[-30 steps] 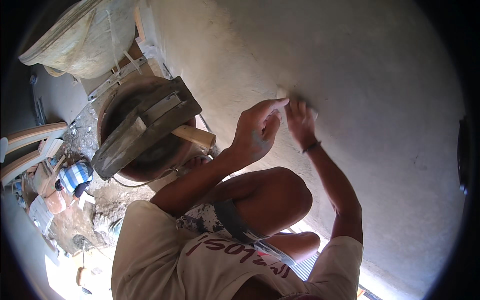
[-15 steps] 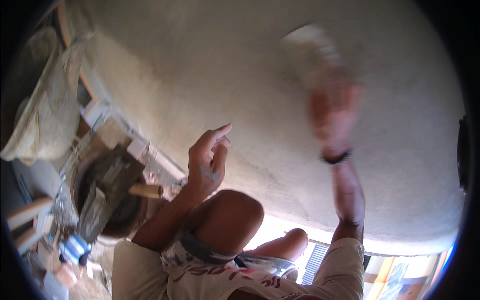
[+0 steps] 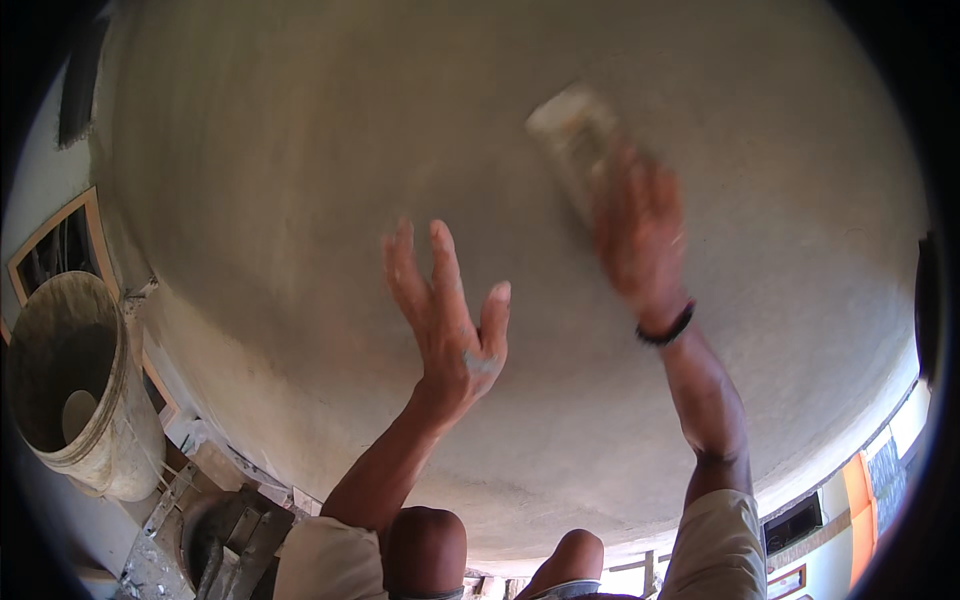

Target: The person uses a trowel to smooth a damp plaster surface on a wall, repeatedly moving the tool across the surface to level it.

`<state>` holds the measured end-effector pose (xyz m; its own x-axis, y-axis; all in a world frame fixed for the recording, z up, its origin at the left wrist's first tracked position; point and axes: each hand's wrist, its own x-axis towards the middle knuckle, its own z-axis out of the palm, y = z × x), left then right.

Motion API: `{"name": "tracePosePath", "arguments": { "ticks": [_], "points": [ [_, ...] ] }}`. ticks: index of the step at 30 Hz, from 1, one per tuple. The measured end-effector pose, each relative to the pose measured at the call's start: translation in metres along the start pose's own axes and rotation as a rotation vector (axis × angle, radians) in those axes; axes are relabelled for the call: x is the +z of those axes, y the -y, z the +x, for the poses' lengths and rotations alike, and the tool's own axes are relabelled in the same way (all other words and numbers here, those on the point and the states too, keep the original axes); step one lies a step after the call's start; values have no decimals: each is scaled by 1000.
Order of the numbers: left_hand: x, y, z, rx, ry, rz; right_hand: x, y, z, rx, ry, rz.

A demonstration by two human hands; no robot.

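A grey plastered wall (image 3: 350, 150) fills most of my view. My right hand (image 3: 640, 230), a dark band on its wrist, is wrapped round a pale flat block (image 3: 568, 130) held against the plaster, both blurred by motion. To its left, my left hand (image 3: 445, 320) is raised with fingers spread and holds nothing, a grey smear near the base of its thumb. I cannot tell whether it touches the wall.
A dirty whitish bucket (image 3: 120, 430) stands at the left, above a dark round basin (image 3: 205, 535) with grey flat boards (image 3: 245, 550) on it. Wooden-framed openings (image 3: 88, 225) line the left side. My bare knees (image 3: 425, 550) show at the bottom.
The view has swung up toward the wall. My left hand has opened from curled fingers to spread ones. The block in my right hand moved up, then slightly down and left.
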<state>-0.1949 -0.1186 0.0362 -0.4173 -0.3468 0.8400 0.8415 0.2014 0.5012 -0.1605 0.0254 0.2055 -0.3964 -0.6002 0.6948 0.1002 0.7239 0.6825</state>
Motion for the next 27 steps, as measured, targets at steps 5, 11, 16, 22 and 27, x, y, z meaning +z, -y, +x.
{"name": "tracePosePath", "arguments": {
  "ticks": [5, 11, 16, 22, 27],
  "points": [
    [2, 51, 10, -129, 25, 210, -39, -1, -123, -389, 327, 122],
    [33, 43, 10, -91, 77, 237, -17, -101, -29, 97, -152, -16],
    [40, 40, 23, -56, 61, 286, -34, 9, -110, -275, 371, 38],
    [55, 59, 29, 40, 103, 381, -90, -163, -24, 378, -183, -150],
    [51, 65, 32, 36, 98, 437, -26, -65, -30, -36, 0, -38]
  ]
}}
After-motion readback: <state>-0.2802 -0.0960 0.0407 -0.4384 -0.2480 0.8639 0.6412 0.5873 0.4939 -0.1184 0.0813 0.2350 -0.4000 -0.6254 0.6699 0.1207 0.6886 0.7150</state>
